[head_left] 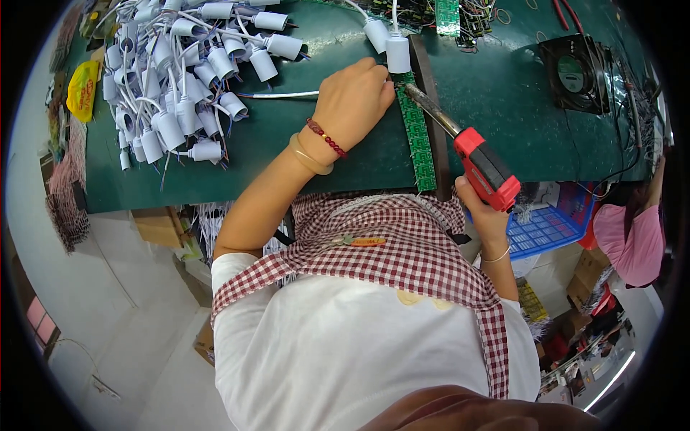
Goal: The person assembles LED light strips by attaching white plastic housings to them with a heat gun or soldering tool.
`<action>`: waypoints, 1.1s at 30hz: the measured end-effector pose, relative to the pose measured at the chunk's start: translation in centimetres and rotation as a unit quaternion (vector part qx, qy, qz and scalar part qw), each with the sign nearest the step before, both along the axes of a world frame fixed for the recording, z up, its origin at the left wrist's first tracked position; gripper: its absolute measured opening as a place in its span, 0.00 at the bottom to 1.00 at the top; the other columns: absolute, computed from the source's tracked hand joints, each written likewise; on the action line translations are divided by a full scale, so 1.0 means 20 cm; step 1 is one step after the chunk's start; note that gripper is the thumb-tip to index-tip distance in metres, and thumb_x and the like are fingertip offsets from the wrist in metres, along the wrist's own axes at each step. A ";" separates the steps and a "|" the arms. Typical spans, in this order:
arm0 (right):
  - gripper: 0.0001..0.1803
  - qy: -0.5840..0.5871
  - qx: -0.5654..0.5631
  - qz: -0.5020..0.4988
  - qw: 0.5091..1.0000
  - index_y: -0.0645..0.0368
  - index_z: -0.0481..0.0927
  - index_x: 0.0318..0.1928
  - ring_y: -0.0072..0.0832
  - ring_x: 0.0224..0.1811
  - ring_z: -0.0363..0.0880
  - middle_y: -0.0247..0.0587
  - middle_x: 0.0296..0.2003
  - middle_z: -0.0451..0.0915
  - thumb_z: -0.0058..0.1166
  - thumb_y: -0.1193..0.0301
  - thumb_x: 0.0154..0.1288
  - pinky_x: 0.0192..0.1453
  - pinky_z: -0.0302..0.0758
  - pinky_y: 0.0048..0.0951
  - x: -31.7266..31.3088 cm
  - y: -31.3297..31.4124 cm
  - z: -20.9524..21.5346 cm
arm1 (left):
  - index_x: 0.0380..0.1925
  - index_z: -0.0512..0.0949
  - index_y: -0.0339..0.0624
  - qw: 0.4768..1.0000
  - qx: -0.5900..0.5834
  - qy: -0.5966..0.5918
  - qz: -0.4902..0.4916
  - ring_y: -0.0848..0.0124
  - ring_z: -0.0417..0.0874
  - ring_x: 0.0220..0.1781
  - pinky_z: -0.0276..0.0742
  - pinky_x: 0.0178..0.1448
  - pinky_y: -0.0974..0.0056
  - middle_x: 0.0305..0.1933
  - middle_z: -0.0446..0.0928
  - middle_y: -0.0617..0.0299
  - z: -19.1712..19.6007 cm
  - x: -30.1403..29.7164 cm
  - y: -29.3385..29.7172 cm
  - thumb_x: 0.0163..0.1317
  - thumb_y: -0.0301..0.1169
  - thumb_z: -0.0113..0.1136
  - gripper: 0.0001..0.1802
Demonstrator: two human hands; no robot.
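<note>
My right hand (pixel 483 215) is wrapped round the grip of a red and black soldering gun (pixel 487 169). Its metal tip points up and left, to the top end of a green circuit board strip (pixel 419 140). At that end my left hand (pixel 353 100) is closed, fingertips pressed together at the board's edge; what they pinch is hidden. A white cable (pixel 280 95) runs from the left and disappears behind this hand. Just beyond the fingertips stands a white lamp socket (pixel 397 54) with its cable leading upward, and a second white socket (pixel 375 34) lies beside it.
A large heap of white lamp sockets (pixel 183 93) with wires covers the left of the green table (pixel 287 154). A dark bar (pixel 437 144) runs alongside the strip. At the right is a black fan (pixel 575 75); red-handled pliers (pixel 568 14) lie at the back. A blue basket (pixel 550 226) sits below the edge.
</note>
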State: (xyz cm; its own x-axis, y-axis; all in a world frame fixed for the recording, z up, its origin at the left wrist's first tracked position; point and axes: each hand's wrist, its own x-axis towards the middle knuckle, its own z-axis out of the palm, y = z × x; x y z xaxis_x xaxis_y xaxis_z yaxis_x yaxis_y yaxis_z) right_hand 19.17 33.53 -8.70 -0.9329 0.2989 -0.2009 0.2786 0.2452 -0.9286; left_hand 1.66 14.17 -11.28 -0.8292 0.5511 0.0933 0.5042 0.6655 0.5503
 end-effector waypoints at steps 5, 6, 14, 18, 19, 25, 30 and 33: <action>0.09 0.028 0.018 -0.054 0.998 0.63 0.79 0.35 0.14 0.26 0.71 0.30 0.26 0.77 0.64 0.77 0.52 0.30 0.69 0.20 0.02 -0.01 0.02 | 0.25 0.77 0.37 1.000 -0.016 -0.021 0.000 0.50 0.77 0.32 0.73 0.36 0.51 0.29 0.74 0.52 0.00 -0.01 0.00 0.57 0.33 0.54 0.10; 0.09 0.028 0.018 -0.052 0.998 0.63 0.79 0.35 0.14 0.26 0.71 0.30 0.26 0.77 0.64 0.77 0.52 0.30 0.69 0.20 0.03 0.00 0.01 | 0.25 0.77 0.37 1.000 -0.016 -0.020 -0.001 0.50 0.77 0.32 0.73 0.36 0.51 0.29 0.75 0.52 0.00 -0.01 0.00 0.57 0.33 0.54 0.10; 0.09 0.039 0.013 -0.016 0.999 0.63 0.79 0.34 0.14 0.25 0.70 0.30 0.25 0.76 0.64 0.78 0.52 0.29 0.68 0.19 -0.01 -0.01 0.02 | 0.25 0.77 0.36 1.000 -0.018 -0.021 0.002 0.50 0.77 0.32 0.73 0.37 0.51 0.29 0.75 0.51 0.00 -0.02 0.00 0.56 0.32 0.54 0.10; 0.08 0.047 0.016 -0.002 0.999 0.63 0.79 0.34 0.14 0.24 0.70 0.30 0.23 0.76 0.63 0.78 0.52 0.28 0.68 0.18 -0.03 -0.02 0.02 | 0.25 0.78 0.36 1.000 -0.009 -0.022 0.000 0.51 0.77 0.32 0.73 0.38 0.51 0.29 0.74 0.52 -0.01 -0.02 0.00 0.56 0.32 0.54 0.10; 0.08 0.051 0.023 0.006 0.998 0.63 0.79 0.34 0.14 0.24 0.70 0.31 0.24 0.76 0.63 0.79 0.52 0.28 0.68 0.18 -0.03 -0.02 0.01 | 0.25 0.78 0.36 1.000 -0.009 -0.024 -0.001 0.51 0.77 0.33 0.73 0.38 0.51 0.29 0.75 0.52 -0.01 -0.02 0.00 0.56 0.32 0.54 0.10; 0.12 0.013 0.042 -0.016 0.999 0.64 0.78 0.40 0.16 0.26 0.73 0.32 0.28 0.77 0.63 0.78 0.54 0.29 0.70 0.19 0.04 0.01 -0.01 | 0.24 0.78 0.36 1.000 -0.008 -0.020 -0.002 0.51 0.77 0.33 0.73 0.38 0.51 0.29 0.74 0.51 0.00 -0.03 -0.01 0.56 0.32 0.54 0.11; 0.16 0.038 0.040 -0.050 0.997 0.67 0.77 0.45 0.16 0.22 0.71 0.34 0.27 0.77 0.61 0.80 0.55 0.26 0.69 0.18 0.05 0.02 -0.02 | 0.23 0.78 0.36 1.000 -0.010 -0.013 -0.002 0.52 0.78 0.33 0.74 0.38 0.52 0.28 0.75 0.52 0.00 -0.03 0.00 0.55 0.32 0.55 0.10; 0.17 0.039 0.039 -0.053 0.997 0.67 0.77 0.46 0.16 0.23 0.72 0.33 0.27 0.77 0.61 0.80 0.55 0.27 0.69 0.19 0.06 0.03 -0.03 | 0.22 0.78 0.37 1.000 -0.014 -0.005 -0.003 0.53 0.79 0.32 0.76 0.38 0.52 0.28 0.76 0.52 0.00 -0.03 0.00 0.54 0.31 0.56 0.09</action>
